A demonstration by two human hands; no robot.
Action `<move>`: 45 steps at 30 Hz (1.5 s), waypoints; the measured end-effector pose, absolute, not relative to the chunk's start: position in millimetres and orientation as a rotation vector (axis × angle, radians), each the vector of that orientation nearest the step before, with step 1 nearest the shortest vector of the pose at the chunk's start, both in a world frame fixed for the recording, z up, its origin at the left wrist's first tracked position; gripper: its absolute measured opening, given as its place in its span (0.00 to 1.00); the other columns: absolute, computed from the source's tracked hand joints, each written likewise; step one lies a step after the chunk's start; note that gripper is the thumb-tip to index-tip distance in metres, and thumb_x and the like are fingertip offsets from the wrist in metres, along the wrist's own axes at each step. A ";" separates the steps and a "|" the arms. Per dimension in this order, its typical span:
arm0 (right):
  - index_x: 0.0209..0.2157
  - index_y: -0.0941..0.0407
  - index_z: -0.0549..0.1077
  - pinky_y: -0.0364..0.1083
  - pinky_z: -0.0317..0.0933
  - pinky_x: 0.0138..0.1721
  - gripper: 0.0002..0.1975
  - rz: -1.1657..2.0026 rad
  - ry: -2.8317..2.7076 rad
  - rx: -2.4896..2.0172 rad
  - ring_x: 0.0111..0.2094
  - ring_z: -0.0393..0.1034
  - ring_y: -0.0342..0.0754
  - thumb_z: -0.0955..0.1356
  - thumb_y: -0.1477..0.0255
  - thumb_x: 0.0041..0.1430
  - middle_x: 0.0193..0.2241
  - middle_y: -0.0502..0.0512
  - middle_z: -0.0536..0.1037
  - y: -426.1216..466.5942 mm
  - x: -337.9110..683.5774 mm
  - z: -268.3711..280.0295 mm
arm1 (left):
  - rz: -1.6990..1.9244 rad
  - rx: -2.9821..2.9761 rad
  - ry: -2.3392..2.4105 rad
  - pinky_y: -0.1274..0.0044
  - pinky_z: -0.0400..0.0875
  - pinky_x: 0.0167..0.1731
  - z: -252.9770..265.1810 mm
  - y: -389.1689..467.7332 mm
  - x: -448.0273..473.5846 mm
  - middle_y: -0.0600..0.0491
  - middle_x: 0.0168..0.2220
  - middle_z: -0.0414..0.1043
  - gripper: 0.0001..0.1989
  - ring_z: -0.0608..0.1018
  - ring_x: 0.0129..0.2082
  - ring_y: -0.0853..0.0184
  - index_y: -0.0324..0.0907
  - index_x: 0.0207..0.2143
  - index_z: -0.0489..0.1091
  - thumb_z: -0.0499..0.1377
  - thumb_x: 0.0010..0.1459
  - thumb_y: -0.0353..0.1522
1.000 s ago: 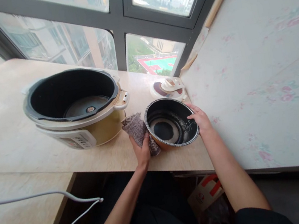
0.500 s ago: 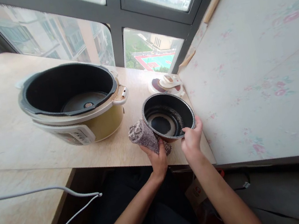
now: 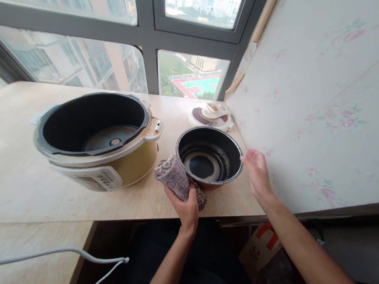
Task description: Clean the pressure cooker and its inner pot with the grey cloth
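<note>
A speckled grey-brown rolled cloth [image 3: 175, 178] is gripped in my left hand [image 3: 186, 208], its thumb on the near side. The cloth lies against the left side of a round inner pot [image 3: 214, 184], black inside with a pale ring on its bottom and a brown outside. The pot sits on the countertop. At the pot's right rim is my right hand [image 3: 258, 171], its fingers loosely bent and holding nothing. Its fingertips are very close to the rim; whether they touch it I cannot tell.
A yellow-green cooker body [image 3: 135, 163] without a lid stands on the countertop [image 3: 117, 210] at left. Behind the pot lies a white and brown lid [image 3: 210, 116]. A wall [image 3: 312, 92] borders the right, windows the back. A white cable [image 3: 84, 254] hangs at lower left.
My right hand has let go of the pot's rim and moved slightly right of it. My left hand, still with the cloth, and the pot have shifted slightly left in view, which has tilted up.
</note>
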State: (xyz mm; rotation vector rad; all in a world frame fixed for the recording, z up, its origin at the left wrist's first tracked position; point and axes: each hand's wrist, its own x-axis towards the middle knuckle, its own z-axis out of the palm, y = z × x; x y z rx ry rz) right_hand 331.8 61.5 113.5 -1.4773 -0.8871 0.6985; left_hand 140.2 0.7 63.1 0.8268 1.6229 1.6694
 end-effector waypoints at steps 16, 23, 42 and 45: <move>0.50 0.56 0.75 0.48 0.67 0.36 0.36 1.258 -0.956 -1.376 0.31 0.72 0.49 0.70 0.78 0.31 0.32 0.47 0.82 186.2 345.2 107.9 | 1.747 0.758 1.705 0.64 0.59 0.65 75.7 67.6 116.9 0.42 0.62 0.63 0.31 0.68 0.62 0.57 0.39 0.63 0.58 0.58 0.57 0.34; 0.50 0.55 0.74 0.48 0.69 0.38 0.36 1.110 -0.697 -1.374 0.34 0.74 0.50 0.70 0.79 0.32 0.32 0.48 0.81 160.4 333.3 108.3 | 1.766 0.643 1.689 0.67 0.51 0.68 65.3 45.5 145.8 0.40 0.68 0.54 0.41 0.60 0.68 0.56 0.37 0.68 0.49 0.60 0.54 0.35; 0.53 0.55 0.65 0.56 0.56 0.63 0.30 0.806 -0.583 -1.303 0.53 0.68 0.50 0.70 0.72 0.45 0.53 0.56 0.73 61.6 247.6 113.9 | 1.601 0.460 1.577 0.65 0.55 0.66 65.1 17.5 199.2 0.33 0.66 0.56 0.44 0.64 0.66 0.53 0.34 0.68 0.44 0.62 0.56 0.39; 0.50 0.55 0.67 0.56 0.53 0.65 0.27 0.921 -0.589 -1.224 0.57 0.66 0.51 0.72 0.68 0.47 0.52 0.57 0.73 51.2 253.9 115.1 | 1.633 0.450 1.612 0.64 0.55 0.66 64.3 29.4 180.7 0.36 0.66 0.57 0.41 0.64 0.66 0.53 0.37 0.67 0.50 0.63 0.55 0.38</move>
